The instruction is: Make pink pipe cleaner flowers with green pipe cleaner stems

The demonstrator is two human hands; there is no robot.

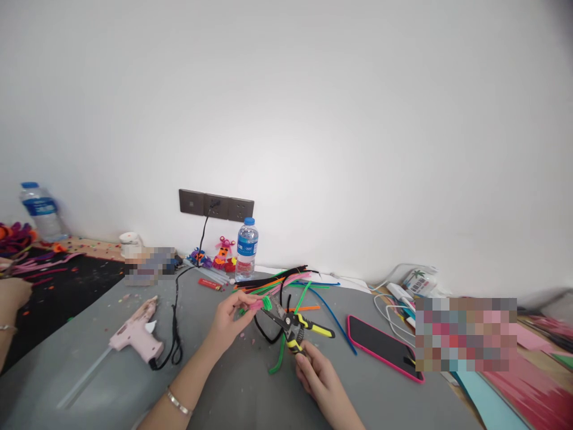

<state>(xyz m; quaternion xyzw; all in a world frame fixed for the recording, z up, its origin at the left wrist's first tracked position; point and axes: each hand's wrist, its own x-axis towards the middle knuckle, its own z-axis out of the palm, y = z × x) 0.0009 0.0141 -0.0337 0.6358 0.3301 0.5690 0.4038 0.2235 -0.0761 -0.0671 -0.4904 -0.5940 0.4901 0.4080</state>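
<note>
My left hand (229, 319), with a bracelet on the wrist, pinches a small bundle of pink and green pipe cleaner (267, 303). In my right hand (319, 371) is a pair of wire strippers (290, 327) with yellow and black handles. The handles are spread, and the hand grips the lower one. The tool's jaws point up and left, spread beside the green end of the bundle; whether they touch it I cannot tell. Under and behind the tool lie loose pipe cleaners (277, 361) in green, black, orange, blue and pink.
A pink glue gun (136, 340) with its cord lies left. A water bottle (247, 248) stands behind, beside pipe-cleaner figures (222, 254). The phone (385, 346) lies right, near white cables and coloured paper (474, 388). Another person's hand (15, 295) is at far left.
</note>
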